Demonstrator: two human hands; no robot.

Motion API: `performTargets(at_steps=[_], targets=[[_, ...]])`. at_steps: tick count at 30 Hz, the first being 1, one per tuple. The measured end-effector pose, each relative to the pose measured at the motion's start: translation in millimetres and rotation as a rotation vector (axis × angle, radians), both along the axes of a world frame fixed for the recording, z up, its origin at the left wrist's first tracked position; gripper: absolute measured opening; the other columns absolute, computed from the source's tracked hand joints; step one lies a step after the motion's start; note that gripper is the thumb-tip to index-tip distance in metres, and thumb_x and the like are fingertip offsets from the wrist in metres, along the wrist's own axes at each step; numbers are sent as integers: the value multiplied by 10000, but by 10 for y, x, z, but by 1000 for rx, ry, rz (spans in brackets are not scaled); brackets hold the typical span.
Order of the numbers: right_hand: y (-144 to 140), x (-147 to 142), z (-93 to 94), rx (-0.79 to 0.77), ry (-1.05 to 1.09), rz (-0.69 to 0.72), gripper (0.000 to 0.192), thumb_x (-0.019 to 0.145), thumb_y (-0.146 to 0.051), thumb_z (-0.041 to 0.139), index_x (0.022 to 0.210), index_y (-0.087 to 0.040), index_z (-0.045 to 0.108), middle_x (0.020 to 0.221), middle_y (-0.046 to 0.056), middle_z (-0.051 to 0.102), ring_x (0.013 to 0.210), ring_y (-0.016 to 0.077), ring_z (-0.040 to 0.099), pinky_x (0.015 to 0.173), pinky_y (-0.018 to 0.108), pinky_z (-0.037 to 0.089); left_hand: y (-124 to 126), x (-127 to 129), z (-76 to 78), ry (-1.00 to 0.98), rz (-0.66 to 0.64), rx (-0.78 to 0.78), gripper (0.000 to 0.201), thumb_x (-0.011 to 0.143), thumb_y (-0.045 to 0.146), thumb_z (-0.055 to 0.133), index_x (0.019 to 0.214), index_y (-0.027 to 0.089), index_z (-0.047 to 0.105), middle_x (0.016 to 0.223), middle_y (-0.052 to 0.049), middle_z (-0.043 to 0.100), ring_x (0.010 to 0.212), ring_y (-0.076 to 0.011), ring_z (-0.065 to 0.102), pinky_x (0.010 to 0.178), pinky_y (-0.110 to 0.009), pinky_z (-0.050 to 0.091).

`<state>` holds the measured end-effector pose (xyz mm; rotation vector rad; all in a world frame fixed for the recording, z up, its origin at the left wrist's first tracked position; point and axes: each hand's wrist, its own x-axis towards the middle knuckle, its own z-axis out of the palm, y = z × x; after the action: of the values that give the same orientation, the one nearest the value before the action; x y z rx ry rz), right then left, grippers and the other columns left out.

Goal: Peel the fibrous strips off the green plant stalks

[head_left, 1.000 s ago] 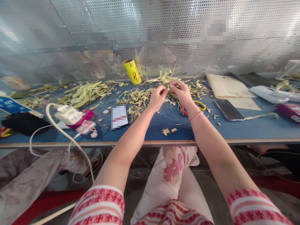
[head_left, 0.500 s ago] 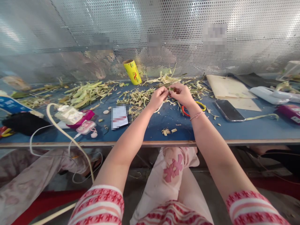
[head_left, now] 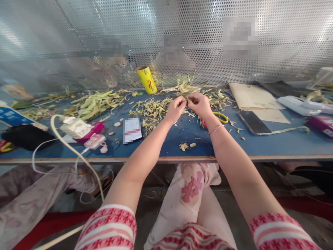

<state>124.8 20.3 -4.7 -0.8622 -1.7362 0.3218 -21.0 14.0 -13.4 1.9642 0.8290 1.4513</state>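
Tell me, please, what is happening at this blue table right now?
A seated person works a small greenish plant piece between both hands: the left hand and right hand pinch it together above the blue table. Pale husk scraps lie heaped beside them, a yellow roll stands behind, and a phone lies to the right.

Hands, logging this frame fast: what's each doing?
Left hand: pinched shut on the green stalk piece.
Right hand: pinched shut on its other end.

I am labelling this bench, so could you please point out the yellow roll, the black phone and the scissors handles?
Yellow cylindrical roll (head_left: 146, 79), head view: middle of its printed side.
Black flat phone (head_left: 253, 122), head view: centre of its dark screen.
Red and yellow scissors handles (head_left: 222, 118), head view: the yellow loop.
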Motion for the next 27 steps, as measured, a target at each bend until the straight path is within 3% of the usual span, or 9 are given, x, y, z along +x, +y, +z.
performTargets(at_steps=[7,11,15,21,27], targets=[[22,19,-42,-15,16,106,208,717,-242,610,914,-194,658,916,54,637,722,135,558,676,292,500,67,-8,-77,-75,68,-59,388,904,507,491,655,216,428,532,27,428,512,-113,424,541,-271,358],[64,-48,-107,-109,76,177,300,705,-288,665,985,-206,594,841,12,609,680,110,542,647,260,487,102,-22,-95,-120,132,12,430,866,646,475,751,233,459,560,34,445,511,-119,456,565,-281,380],[90,-100,-123,-172,155,183,384,668,-399,736,950,-211,554,795,-7,582,670,104,534,636,253,482,128,-34,-95,-84,186,48,510,801,734,477,727,230,451,537,43,453,484,-113,470,546,-276,368],[80,-131,-135,-297,298,175,411,738,-573,659,796,-235,431,736,-26,495,612,99,533,577,258,501,128,3,-115,-61,281,68,444,859,648,482,713,231,438,499,51,460,484,-120,470,574,-287,366],[68,-143,-155,-250,219,145,348,759,-518,652,760,-227,461,784,-2,500,589,97,507,492,240,462,136,11,-162,-9,337,141,382,899,548,504,700,232,421,566,22,482,593,-145,488,627,-295,354]])
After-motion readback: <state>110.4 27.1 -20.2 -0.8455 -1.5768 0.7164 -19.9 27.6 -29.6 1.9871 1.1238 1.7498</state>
